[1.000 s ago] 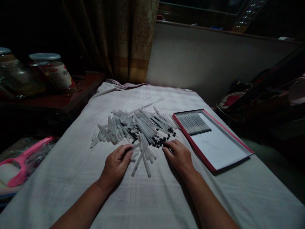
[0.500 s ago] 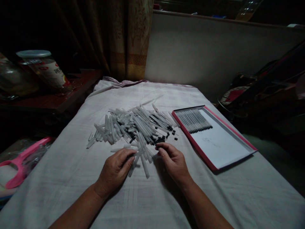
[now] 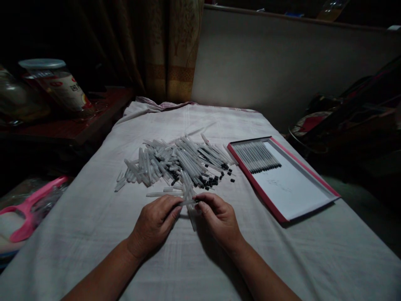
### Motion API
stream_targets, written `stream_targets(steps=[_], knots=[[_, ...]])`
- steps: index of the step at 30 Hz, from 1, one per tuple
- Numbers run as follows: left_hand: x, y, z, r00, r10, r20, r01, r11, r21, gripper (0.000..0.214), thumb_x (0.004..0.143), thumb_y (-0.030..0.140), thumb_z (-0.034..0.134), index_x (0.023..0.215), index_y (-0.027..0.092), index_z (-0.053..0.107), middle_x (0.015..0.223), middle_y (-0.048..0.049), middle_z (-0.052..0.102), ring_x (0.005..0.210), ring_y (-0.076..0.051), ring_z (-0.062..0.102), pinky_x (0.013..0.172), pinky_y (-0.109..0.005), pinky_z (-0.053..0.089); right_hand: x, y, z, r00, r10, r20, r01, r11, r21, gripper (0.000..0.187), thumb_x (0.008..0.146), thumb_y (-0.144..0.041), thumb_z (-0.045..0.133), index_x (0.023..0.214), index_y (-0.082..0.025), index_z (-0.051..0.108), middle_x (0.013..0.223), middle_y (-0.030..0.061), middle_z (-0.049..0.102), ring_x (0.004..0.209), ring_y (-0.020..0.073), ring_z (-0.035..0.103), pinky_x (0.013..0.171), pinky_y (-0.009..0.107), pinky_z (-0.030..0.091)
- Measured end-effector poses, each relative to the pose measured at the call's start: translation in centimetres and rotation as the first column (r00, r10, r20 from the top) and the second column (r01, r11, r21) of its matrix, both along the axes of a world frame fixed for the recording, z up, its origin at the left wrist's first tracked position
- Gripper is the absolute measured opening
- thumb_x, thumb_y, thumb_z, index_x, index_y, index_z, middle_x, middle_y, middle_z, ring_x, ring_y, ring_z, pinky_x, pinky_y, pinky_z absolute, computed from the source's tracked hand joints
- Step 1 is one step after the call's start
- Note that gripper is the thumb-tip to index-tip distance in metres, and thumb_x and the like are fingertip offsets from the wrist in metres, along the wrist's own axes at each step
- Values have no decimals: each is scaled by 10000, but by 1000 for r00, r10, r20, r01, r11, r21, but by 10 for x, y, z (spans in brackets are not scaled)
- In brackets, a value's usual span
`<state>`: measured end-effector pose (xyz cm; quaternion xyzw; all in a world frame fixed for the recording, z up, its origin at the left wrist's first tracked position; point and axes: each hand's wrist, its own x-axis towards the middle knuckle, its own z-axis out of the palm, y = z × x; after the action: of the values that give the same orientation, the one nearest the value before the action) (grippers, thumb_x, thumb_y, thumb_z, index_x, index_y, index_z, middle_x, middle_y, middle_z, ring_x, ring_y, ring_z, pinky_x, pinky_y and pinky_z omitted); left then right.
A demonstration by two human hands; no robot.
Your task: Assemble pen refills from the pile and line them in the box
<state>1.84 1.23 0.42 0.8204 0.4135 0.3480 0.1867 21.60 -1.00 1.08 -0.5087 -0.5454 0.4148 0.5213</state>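
My left hand (image 3: 156, 219) pinches a translucent pen barrel (image 3: 188, 202), held sideways low over the cloth. At the barrel's right end, my right hand (image 3: 221, 219) has thumb and forefinger closed on a small black plug (image 3: 196, 200). The plug meets that end; how far inside it sits cannot be made out. Beyond both hands spreads a heap of pale pen parts (image 3: 153, 165). Loose black plugs (image 3: 211, 182) lie along its right side. Several barrels are scattered just past my fingertips.
To the right, a red-edged shallow box (image 3: 260, 192) holds a row of pens (image 3: 257, 156) with black ends. A white checked cloth (image 3: 175, 267) covers the table. Jars (image 3: 59, 90) stand on a dark side table at left, above pink-handled scissors (image 3: 29, 205).
My right hand has moved left and slightly down, bringing the black plug to the barrel's end. My left hand has stayed nearly in place. The view has shifted slightly.
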Motion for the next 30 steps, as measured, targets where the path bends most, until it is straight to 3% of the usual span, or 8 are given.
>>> stream_targets(steps=[6,11,15,18,21,24,26,30], knots=[[0,-1,0,1000,-14,-25,15,1000,16,200,930,244,535,1090,219,654,957,-69,737,870,-190,694,780,-290,543,4,-1,-4,982,-5,188,-22,989,144,190,862,-180,573,972,-213,723,892,39,762,824,181,717,753,287,561],[0,-1,2,998,-43,-38,43,999,18,198,923,224,540,1083,223,656,947,-60,734,866,-187,689,778,-287,537,9,1,-4,925,-30,379,-84,956,282,174,895,-184,555,987,-206,700,887,44,759,800,164,714,738,253,545],[2,-1,4,996,-55,-65,62,993,101,180,928,210,535,1075,213,640,914,-54,728,822,-174,688,743,-274,543,9,3,-6,844,-86,530,-130,925,358,180,938,-219,497,895,-175,666,744,39,714,656,139,666,624,217,494],[4,-2,5,994,-62,-87,78,979,191,163,934,200,526,1059,200,630,889,-51,724,788,-170,688,707,-271,547,10,5,-8,783,-117,611,-155,915,373,309,970,-252,430,725,-182,605,578,5,611,510,115,573,518,210,419],[6,-2,5,993,-57,-104,79,973,218,155,934,195,525,1052,195,624,890,-52,725,790,-173,688,709,-277,550,12,5,-9,776,-81,626,-178,923,341,353,978,-249,393,676,-194,567,533,-9,565,475,111,546,492,210,395],[5,-2,4,994,-51,-96,65,986,156,157,936,195,524,1059,194,622,897,-49,722,805,-171,685,723,-276,550,13,4,-7,838,-21,545,-182,931,316,194,949,-221,430,942,-169,616,712,24,674,616,129,639,588,204,465],[4,-1,3,995,-43,-90,54,991,124,159,938,197,523,1060,192,623,904,-48,720,818,-172,684,734,-279,549,13,3,-7,868,-2,496,-178,932,315,186,921,-195,465,1053,-167,592,822,42,705,695,137,667,646,207,491],[3,-2,3,994,-52,-92,63,990,125,156,936,200,531,1063,191,621,913,-49,716,830,-173,679,744,-282,545,13,4,-8,856,-15,517,-164,940,300,129,920,-199,485,899,-189,611,739,23,680,644,134,643,607,211,475]])
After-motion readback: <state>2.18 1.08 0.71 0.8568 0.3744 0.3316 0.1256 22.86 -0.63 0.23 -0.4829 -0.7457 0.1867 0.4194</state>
